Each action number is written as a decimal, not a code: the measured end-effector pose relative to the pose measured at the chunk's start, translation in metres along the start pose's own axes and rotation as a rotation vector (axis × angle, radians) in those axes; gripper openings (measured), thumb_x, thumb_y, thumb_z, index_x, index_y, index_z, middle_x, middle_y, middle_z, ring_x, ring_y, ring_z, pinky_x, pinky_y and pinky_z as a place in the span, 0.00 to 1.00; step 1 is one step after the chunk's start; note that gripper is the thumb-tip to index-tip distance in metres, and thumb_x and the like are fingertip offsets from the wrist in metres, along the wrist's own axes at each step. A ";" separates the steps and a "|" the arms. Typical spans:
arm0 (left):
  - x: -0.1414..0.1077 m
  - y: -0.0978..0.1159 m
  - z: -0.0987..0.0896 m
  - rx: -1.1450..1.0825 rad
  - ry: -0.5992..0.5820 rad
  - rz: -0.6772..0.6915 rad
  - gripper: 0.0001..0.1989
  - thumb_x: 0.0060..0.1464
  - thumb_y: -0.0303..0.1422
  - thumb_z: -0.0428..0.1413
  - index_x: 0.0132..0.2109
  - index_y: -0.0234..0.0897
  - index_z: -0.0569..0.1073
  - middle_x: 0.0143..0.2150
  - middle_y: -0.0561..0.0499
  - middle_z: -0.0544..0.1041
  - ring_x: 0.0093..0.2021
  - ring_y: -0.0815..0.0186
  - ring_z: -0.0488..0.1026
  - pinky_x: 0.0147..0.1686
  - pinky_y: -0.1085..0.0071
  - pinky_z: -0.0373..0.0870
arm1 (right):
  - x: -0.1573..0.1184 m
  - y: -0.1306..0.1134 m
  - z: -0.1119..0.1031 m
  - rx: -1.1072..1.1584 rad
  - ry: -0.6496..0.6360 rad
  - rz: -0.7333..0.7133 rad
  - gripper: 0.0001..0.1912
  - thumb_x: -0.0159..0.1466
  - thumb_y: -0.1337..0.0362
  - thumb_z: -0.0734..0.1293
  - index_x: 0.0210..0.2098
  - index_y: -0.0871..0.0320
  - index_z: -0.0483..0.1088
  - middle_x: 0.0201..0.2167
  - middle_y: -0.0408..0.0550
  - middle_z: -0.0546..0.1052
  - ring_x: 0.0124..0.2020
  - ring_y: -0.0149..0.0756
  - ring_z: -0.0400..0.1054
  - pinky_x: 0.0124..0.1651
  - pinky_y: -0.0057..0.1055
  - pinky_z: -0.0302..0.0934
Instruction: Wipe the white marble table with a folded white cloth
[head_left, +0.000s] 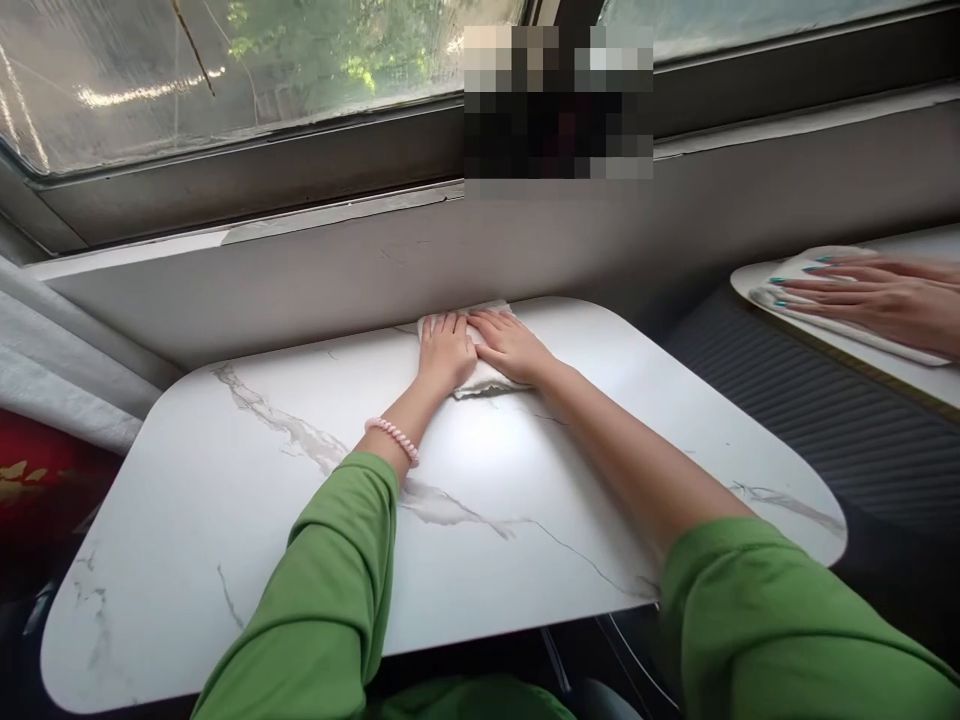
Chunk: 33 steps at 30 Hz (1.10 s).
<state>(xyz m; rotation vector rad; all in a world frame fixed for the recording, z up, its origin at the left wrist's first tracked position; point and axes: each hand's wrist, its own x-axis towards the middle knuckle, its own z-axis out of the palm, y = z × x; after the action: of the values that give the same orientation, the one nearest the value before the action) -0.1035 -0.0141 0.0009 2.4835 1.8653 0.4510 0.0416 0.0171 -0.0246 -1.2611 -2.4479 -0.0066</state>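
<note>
A folded white cloth [491, 378] lies on the white marble-patterned table [300, 540], close to its far edge by the wall. My left hand [447, 354] rests flat on the left part of the cloth, fingers extended forward, with a pink twisted band on the wrist. Beside it, my right hand [511, 346] presses flat on the cloth's right part, fingers pointing up and left. The two hands nearly touch. Both palms cover much of the cloth, and neither hand grips it.
At the right, another person's hands [892, 295] lie on a white cloth [825, 262] on a second table. A ribbed grey surface [750, 400] lies between the tables. Windows [300, 60] and a wall run behind. White fabric [60, 350] hangs at the left.
</note>
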 end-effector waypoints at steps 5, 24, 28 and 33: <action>0.012 -0.003 0.005 0.011 0.014 -0.023 0.24 0.63 0.30 0.37 0.63 0.29 0.60 0.66 0.45 0.60 0.67 0.62 0.51 0.67 0.59 0.40 | 0.010 0.004 0.000 0.016 0.012 0.025 0.28 0.65 0.57 0.51 0.60 0.63 0.60 0.62 0.57 0.64 0.62 0.48 0.56 0.63 0.49 0.48; -0.119 0.098 -0.015 0.010 -0.104 0.257 0.29 0.63 0.35 0.36 0.67 0.22 0.51 0.70 0.42 0.48 0.70 0.59 0.40 0.67 0.56 0.36 | -0.183 -0.040 -0.050 -0.137 0.014 0.015 0.32 0.70 0.59 0.47 0.70 0.55 0.30 0.68 0.54 0.51 0.67 0.44 0.47 0.64 0.49 0.51; -0.142 0.116 -0.019 0.027 -0.139 0.312 0.29 0.64 0.37 0.36 0.67 0.24 0.51 0.70 0.41 0.50 0.69 0.54 0.43 0.67 0.55 0.39 | -0.220 -0.047 -0.057 -0.154 0.034 0.058 0.31 0.70 0.62 0.46 0.69 0.54 0.28 0.69 0.53 0.48 0.67 0.45 0.46 0.63 0.50 0.51; -0.167 0.132 -0.025 0.033 -0.164 0.335 0.31 0.64 0.39 0.36 0.67 0.21 0.50 0.69 0.36 0.49 0.69 0.48 0.43 0.66 0.51 0.41 | -0.245 -0.045 -0.067 -0.121 -0.016 0.036 0.32 0.69 0.60 0.48 0.69 0.51 0.30 0.69 0.48 0.49 0.67 0.44 0.46 0.64 0.48 0.52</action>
<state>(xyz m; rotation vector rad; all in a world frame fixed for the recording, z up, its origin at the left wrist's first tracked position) -0.0274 -0.2138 0.0096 2.7674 1.4151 0.2097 0.1563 -0.2137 -0.0380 -1.3610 -2.4701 -0.1377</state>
